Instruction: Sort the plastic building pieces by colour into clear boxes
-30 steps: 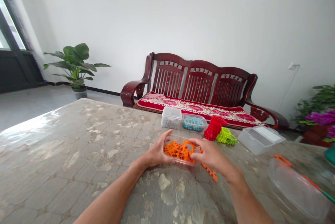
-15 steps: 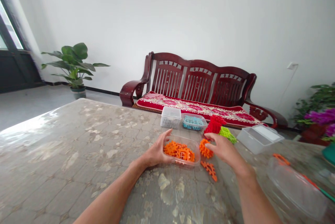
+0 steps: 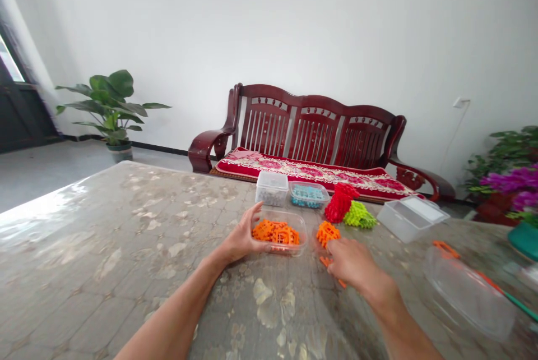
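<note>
Fingers of the left hand (image 3: 241,236): curved around the left end of a clear plastic tub (image 3: 303,226), gripping it across that end, thumb on the near side.
Fingers of the right hand (image 3: 355,264): bent down and bunched over a flat orange strip (image 3: 325,262); the tips are hidden, so whether they grip it cannot be told.
Clear plastic tub: upright on the table, between the hands, with toothed orange pieces (image 3: 275,232) inside.
Rounded orange cluster (image 3: 327,234): on the table, right of the tub, just beyond the right hand.
Behind the tub: a clear lidded box (image 3: 271,194) with greyish contents, beside a shallow container (image 3: 291,198) of light blue pieces (image 3: 309,194).
Bright shapes: a red cluster (image 3: 339,203) next to a lime-green one (image 3: 359,215).
Farther right: an empty-looking translucent box (image 3: 393,222), and nearer, a large clear plastic piece (image 3: 468,292).
Table (image 3: 159,292): grey-brown floral cover.
Background: a carved red-brown wooden bench (image 3: 319,130) with a red floral seat cover (image 3: 305,168), a leafy potted plant (image 3: 111,105) left, purple flowers (image 3: 510,181) right.
</note>
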A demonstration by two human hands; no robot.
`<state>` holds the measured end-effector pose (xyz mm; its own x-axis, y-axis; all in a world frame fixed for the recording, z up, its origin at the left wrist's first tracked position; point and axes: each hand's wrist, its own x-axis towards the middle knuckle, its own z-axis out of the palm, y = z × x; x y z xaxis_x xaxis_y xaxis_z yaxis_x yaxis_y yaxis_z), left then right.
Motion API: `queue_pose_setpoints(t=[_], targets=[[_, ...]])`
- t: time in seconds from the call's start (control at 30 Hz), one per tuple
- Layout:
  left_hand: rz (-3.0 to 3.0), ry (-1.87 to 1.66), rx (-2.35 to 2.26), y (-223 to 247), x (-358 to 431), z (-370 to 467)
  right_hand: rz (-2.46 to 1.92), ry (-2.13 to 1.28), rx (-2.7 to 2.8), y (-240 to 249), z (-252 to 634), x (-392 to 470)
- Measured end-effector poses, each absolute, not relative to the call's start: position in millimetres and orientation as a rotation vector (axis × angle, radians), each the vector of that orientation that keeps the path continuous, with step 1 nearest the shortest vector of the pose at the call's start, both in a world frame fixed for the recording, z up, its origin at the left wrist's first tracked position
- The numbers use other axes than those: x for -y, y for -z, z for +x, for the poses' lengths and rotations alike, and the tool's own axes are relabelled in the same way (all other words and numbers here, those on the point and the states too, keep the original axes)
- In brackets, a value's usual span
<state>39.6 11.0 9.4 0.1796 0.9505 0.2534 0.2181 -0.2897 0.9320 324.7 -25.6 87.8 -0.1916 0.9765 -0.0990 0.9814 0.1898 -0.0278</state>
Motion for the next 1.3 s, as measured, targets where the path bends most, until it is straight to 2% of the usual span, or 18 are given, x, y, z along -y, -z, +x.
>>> queue_pose_setpoints(t=[0.17,0.5,0.7,0.83,1.1,1.3], targets=[[1.637,-1.155,-1.136,-11,-10,41,1.893,-0.010,-2.132,-88,320,39],[1.667,-1.170,-1.119,-10,-10,41,1.875,0.064,-2.322,-61,319,51],[1.689,-1.172,-1.063,-10,-11,42,2.022,0.225,-2.602,-102,312,31],[1.728,-1.170,-1.035,-12,-7,46,1.756,0.328,-2.892,-121,283,13],[1.742,-1.188,-0.952,-2,-11,45,1.222,0.466,-3.050,-100,240,-5],[1.719,-1.179,-0.923,2,-13,44,1.209,0.465,-3.061,-95,240,-8]])
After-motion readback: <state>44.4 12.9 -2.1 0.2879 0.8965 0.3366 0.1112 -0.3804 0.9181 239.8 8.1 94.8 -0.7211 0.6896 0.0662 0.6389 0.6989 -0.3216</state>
